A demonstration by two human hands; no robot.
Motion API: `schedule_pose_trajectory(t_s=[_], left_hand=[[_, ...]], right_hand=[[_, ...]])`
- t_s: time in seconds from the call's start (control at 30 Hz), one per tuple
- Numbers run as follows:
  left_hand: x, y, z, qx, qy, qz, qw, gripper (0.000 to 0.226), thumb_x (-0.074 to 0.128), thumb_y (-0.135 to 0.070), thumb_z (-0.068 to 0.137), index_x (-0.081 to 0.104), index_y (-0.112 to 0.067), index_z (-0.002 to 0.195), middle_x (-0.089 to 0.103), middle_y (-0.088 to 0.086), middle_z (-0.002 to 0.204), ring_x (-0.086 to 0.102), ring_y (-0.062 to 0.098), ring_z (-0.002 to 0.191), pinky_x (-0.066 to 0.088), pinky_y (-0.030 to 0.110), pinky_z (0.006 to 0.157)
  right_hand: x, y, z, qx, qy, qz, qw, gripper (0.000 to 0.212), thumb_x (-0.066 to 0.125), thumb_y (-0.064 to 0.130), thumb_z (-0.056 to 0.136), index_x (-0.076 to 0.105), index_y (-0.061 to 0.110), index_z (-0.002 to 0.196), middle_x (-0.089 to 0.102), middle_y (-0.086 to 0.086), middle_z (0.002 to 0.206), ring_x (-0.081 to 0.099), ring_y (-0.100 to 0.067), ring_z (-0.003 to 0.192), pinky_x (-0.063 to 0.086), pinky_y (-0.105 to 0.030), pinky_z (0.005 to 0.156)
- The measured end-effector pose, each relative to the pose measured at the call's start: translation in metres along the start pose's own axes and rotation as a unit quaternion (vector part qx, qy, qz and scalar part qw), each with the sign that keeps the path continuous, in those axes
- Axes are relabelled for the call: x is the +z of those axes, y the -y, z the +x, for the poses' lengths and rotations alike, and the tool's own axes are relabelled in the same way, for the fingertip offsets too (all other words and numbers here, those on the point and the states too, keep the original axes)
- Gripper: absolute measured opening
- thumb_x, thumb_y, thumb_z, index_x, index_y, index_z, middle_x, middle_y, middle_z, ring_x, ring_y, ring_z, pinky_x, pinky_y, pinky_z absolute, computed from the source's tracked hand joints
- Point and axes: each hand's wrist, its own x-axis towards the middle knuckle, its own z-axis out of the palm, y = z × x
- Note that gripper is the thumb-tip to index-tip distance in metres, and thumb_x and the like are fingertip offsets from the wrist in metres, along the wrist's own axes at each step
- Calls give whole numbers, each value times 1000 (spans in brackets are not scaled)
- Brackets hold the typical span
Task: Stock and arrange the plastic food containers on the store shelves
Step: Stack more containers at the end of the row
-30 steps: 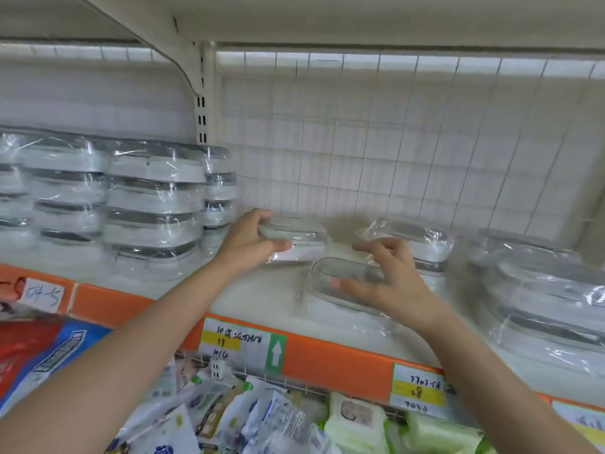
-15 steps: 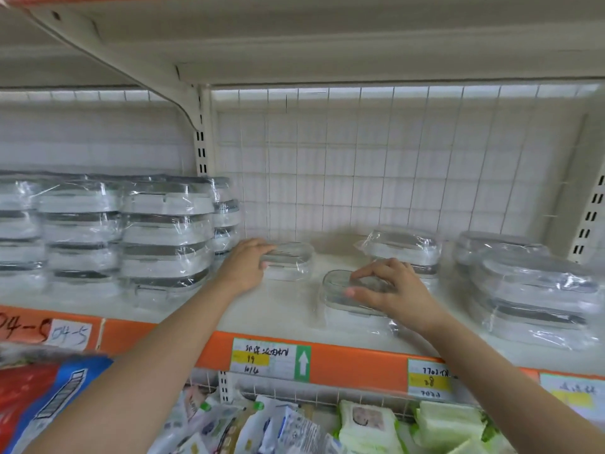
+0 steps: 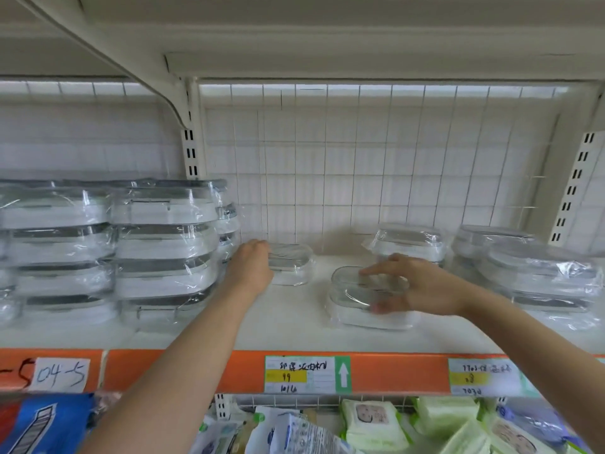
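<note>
Left hand [image 3: 250, 268] gripping rear small container [image 3: 291, 263] beside left stacks [image 3: 163, 250]; right hand [image 3: 422, 286], fingers spread, thumb beneath, clasping front small container [image 3: 357, 299] mid-shelf [image 3: 288, 326]; 2 hands engaged.

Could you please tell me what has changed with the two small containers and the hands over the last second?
The left hand has pushed its small container back and leftward, toward the tall stacks, and still grips it. The right hand has kept hold of the front container, thumb at the front and fingers over the lid; that container has hardly shifted. The stacks on both sides and the wrapped container behind stayed put.
</note>
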Motion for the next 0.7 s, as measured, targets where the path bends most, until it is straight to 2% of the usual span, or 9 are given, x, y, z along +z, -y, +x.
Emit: schedule_pose_trajectory(t_s=[0.1,0.23,0.33,0.4,0.47,0.53,0.63,0.7], left_hand=[[-5,5,-2,-33,-17,-50,998,44,51,4,82,52,-6,125,52,13,128,49,30,119,40,35,98],[-14,3,-8,-6,-77,-140,987,61,49,11,80,38,-8,137,36,9,141,43,27,124,34,31,99],[-13,-2,-11,66,-139,-139,978,56,46,13,81,40,-5,134,36,8,137,42,25,122,33,27,97],[-10,-3,-9,105,-174,-117,972,43,46,1,90,44,-5,132,38,8,137,37,23,127,30,29,105],[-6,-1,-6,121,-159,-73,977,40,46,-13,94,45,-11,134,37,4,142,30,21,133,24,35,112],[0,3,-3,120,-115,-16,986,44,46,-25,94,41,-20,137,36,-2,143,25,19,135,17,41,114],[5,5,0,110,-104,24,988,46,49,-31,90,40,-25,135,40,-3,137,27,20,132,16,42,114],[6,2,0,96,-114,23,989,46,51,-29,88,42,-23,134,43,0,134,29,21,130,17,42,114]], right_hand=[[-9,22,31,-22,-78,35,996,58,78,42,70,55,38,123,44,9,119,42,-12,117,29,-21,96],[-9,41,92,-16,-161,68,985,58,77,44,71,53,39,123,35,-2,127,34,-18,124,31,-27,103],[4,55,135,-22,-127,68,989,58,77,40,73,54,33,126,40,-7,123,29,-18,128,30,-23,101],[14,63,154,-35,-71,68,995,55,74,39,77,54,33,128,47,-3,126,36,-16,127,30,-20,96],[18,64,164,-35,2,72,997,55,69,39,83,48,35,134,47,2,138,39,-16,130,30,-23,102],[11,57,164,-18,43,78,996,60,66,39,84,40,39,138,39,5,146,31,-16,136,24,-26,107],[-10,33,148,16,20,101,995,61,67,29,82,42,39,137,35,9,149,28,-14,138,19,-24,106],[-24,4,129,60,-25,52,997,59,67,29,82,45,35,136,37,7,148,30,-16,137,22,-29,111]])
